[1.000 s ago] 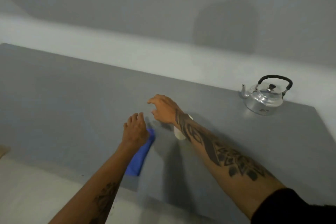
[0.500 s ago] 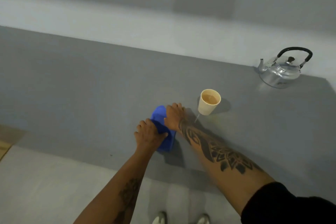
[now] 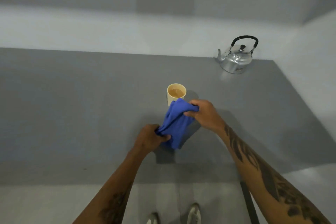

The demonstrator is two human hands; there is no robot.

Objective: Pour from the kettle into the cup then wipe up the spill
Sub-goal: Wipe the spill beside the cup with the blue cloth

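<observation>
A blue cloth [image 3: 177, 125] hangs lifted above the grey table [image 3: 72, 105], stretched between both hands. My left hand [image 3: 151, 137] grips its lower left end and my right hand [image 3: 203, 114] pinches its upper right corner. Just behind the cloth stands a cream paper cup [image 3: 176, 93] holding a light brown drink; the cloth hides the cup's lower front. A shiny metal kettle [image 3: 236, 59] with a black handle rests at the table's far right corner, well away from both hands.
The table's front edge [image 3: 91, 183] runs below my forearms, with the pale floor and my shoes [image 3: 193, 212] beneath. A grey wall with a lighter band rises behind the table. A dark table leg [image 3: 248, 203] shows at the lower right.
The cloth, pressed flat on the table under both hands before, is now raised off the surface and held at two ends. The view has shifted, so the cup and kettle appear more central.
</observation>
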